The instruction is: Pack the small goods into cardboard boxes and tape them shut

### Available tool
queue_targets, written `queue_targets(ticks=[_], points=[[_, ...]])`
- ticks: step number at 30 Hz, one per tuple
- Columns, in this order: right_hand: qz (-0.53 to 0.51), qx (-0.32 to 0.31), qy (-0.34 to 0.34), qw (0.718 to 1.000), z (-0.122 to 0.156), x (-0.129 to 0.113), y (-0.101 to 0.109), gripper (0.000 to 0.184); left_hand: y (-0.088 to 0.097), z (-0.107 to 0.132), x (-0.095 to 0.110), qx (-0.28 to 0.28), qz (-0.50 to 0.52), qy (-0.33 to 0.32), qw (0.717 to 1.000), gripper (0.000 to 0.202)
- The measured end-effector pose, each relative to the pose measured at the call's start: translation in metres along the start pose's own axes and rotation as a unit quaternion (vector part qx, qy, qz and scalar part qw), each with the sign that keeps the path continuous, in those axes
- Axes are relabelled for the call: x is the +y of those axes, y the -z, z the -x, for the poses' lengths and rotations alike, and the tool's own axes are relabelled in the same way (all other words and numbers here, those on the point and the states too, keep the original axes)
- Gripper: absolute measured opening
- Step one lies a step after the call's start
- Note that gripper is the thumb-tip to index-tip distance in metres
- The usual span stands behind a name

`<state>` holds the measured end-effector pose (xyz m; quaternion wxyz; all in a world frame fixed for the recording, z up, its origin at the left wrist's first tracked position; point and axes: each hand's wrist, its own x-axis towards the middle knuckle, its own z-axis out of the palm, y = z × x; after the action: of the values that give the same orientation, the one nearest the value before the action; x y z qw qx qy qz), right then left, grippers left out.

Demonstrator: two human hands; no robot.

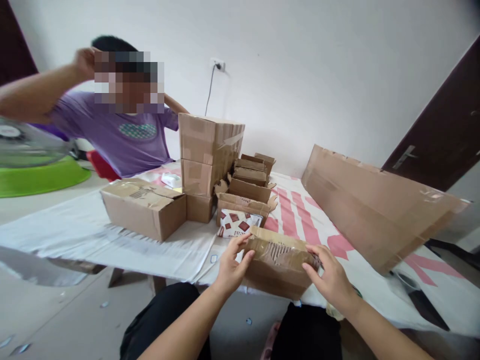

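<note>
A brown cardboard box (279, 270) with tape along its top sits at the table's near edge, between my two hands. My left hand (234, 262) grips its left end, thumb and fingers at the upper corner. At the right end, my right hand (328, 272) holds the other upper corner with bent fingers. Just behind the box lies a white packet (238, 223) with brown squares printed on it. It leans near an open-topped cardboard box (242, 200) whose flaps stick out.
Stacked cardboard boxes (198, 165) stand behind, with a taped box (138, 205) to their left. A large cardboard sheet (375, 205) stands on the right of the cloth-covered table (296, 205). Across the table, a person in a purple shirt (112, 135) has raised arms.
</note>
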<state>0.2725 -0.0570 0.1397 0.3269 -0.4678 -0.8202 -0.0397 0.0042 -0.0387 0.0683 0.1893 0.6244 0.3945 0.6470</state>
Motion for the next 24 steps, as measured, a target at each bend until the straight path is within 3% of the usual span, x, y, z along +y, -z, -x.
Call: queue_targets(ticks=[5, 12, 24], points=[[-0.038, -0.023, -0.064, 0.997, 0.000, -0.001, 0.001, 0.029, 0.002, -0.001, -0.001, -0.001, -0.005, -0.007, 1.000, 0.029], [-0.058, -0.025, -0.059, 0.996, 0.002, -0.001, 0.002, 0.025, 0.004, -0.005, 0.007, 0.001, -0.009, 0.012, 1.000, 0.018], [-0.044, -0.022, -0.065, 0.997, -0.001, -0.001, -0.004, 0.027, -0.004, -0.014, 0.008, 0.044, 0.013, 0.131, 0.990, 0.039]])
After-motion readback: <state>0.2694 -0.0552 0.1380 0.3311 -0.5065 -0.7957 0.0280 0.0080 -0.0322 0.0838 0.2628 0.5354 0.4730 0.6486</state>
